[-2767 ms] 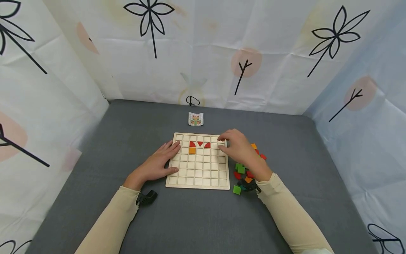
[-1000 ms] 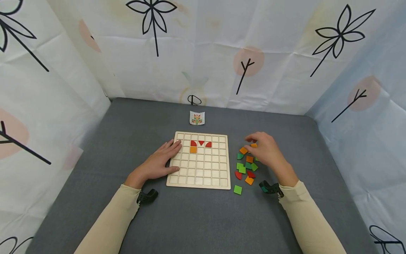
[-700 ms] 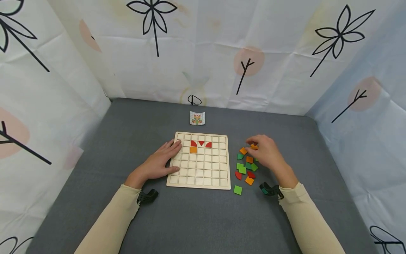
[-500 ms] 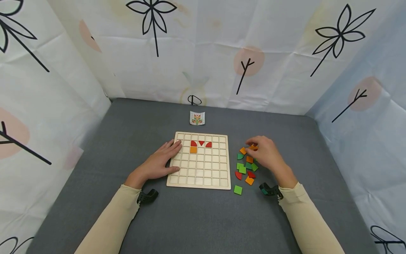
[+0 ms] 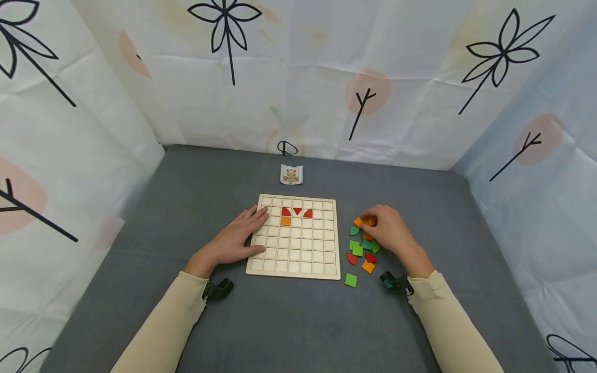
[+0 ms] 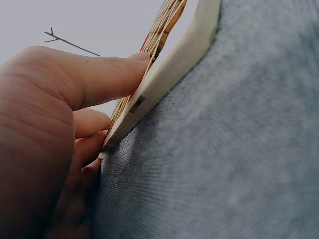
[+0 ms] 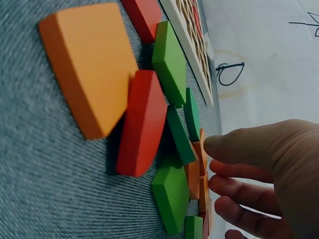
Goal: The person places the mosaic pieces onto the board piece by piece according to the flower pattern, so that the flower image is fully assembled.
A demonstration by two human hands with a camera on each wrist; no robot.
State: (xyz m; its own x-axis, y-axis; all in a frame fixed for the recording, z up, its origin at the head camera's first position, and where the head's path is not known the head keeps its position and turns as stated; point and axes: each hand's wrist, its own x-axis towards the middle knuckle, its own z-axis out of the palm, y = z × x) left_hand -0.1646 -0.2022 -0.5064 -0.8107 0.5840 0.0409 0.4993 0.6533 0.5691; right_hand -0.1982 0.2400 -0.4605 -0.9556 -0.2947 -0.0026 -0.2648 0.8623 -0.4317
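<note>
A square wooden grid board (image 5: 305, 256) lies on the grey tabletop. My left hand (image 5: 239, 234) rests flat along its left side, fingers spread over the rim; the thumb (image 6: 114, 72) lies on the board's edge. Set in the grid are two red quarter-round tiles, a red triangle (image 5: 297, 211) and an orange square tile (image 5: 285, 221). Right of the board, my right hand (image 5: 391, 230) bends over the loose tiles. Its thumb and forefinger pinch an orange tile (image 5: 370, 221), partly hidden by the fingers. In the right wrist view, the thumb tip (image 7: 214, 143) is right at the orange tiles.
Loose green tiles (image 5: 357, 250), red tiles (image 5: 352, 259) and more orange tiles (image 5: 368, 267) lie between the board and my right wrist. A lone green square (image 5: 351, 280) sits nearest me. Behind the board stands a small pattern card (image 5: 291, 175). Printed cloth walls surround the table.
My right hand has gone from the board's upper right corner to the loose tiles, then slightly towards me, the orange tile shifting with its fingers. The left hand has stayed on the board.
</note>
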